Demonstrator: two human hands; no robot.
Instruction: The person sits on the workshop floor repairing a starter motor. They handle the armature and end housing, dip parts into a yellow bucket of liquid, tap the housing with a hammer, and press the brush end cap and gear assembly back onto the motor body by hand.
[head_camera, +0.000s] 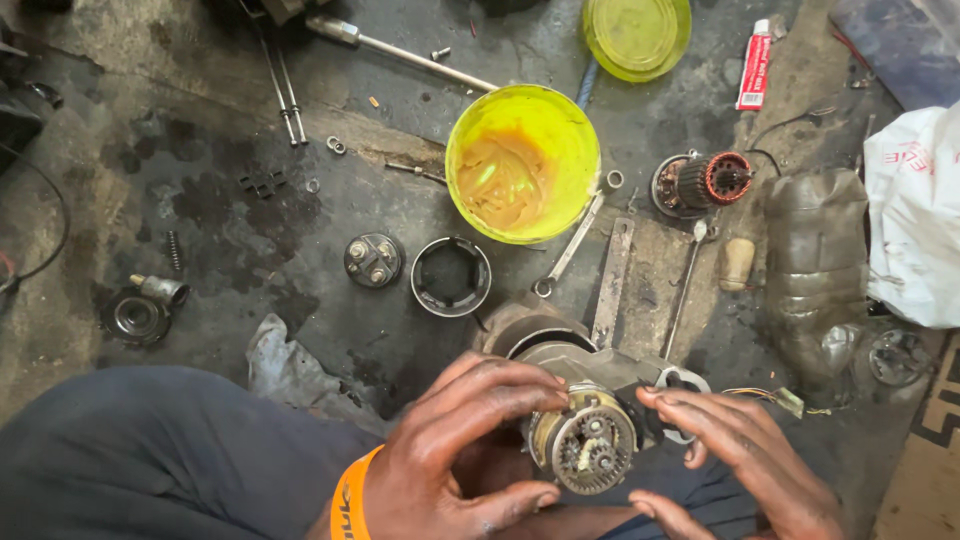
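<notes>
Down at the bottom edge the frame cuts both wrists off, so only the hands and an orange wristband (352, 500) on the left one show, above a dark trouser leg that fills the lower left corner. The left hand (455, 450) wraps round the near side of a geared motor housing (585, 440), fingers curled over its top and thumb tucked beneath, gripping it. The right hand (740, 460) lies flatter, fingers spread and resting against the housing's far side, thumb low; whether it truly clamps or merely steadies is hard to tell. The housing sits just above the person's lap, between both hands, its round open face turned to the camera: small toothed gears (592, 452) inside a toothed ring, greasy and dull grey-brown, with a metal bracket sticking out on the right. Its rear is hidden behind the fingers. Beyond it, on the stained, oily surface (200, 200), stands a yellow tub of amber grease (522, 165), its lid (636, 35) half cut off by the top edge. A wound armature with a copper end (700, 183) lies to the right, a hollow metal ring (451, 277) and a small round cap (373, 260) to the left, and a spanner (578, 235) just beside the tub.
</notes>
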